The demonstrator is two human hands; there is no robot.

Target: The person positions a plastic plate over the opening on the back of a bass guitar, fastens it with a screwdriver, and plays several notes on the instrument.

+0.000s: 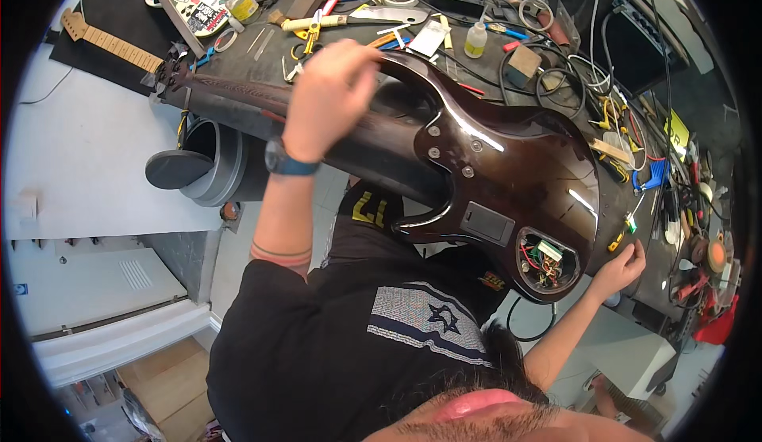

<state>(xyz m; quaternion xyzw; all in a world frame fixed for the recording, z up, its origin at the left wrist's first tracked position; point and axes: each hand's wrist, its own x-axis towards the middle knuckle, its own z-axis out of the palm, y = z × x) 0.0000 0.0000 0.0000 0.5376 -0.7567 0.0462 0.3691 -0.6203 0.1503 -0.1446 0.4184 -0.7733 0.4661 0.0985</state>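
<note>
Across the centre of the frame, a glossy dark-brown electric guitar (524, 156) lies back side up, its long dark neck (246, 91) reaching to the upper left along the black workbench (238, 61) and its body jutting over the near edge toward the person, a placement that seems meant to keep the rear within reach. At the body's lower right, an open rounded cavity shows a tangle of thin coloured wires (546, 267); the face-down lie probably serves to expose it. Beside it sits a black rectangular plastic cover (487, 223). The left hand (333, 96), above a blue-banded wristwatch (295, 165), is over the neck near the upper horn's tip, perhaps to steady the instrument; its fingers look curled, but blur hides whether they touch or clamp on anything. To the right, the right hand (621, 274) is beyond the body's rounded end, fingers bent and near one another, just beside a small yellow-and-black tool (616, 242); whether they pinch something cannot be told. Along the top, yellow-handled scissors (313, 33) and a clear squeeze bottle of yellowish liquid (475, 41) stay on the far side, presumably leaving room for the guitar.
</note>
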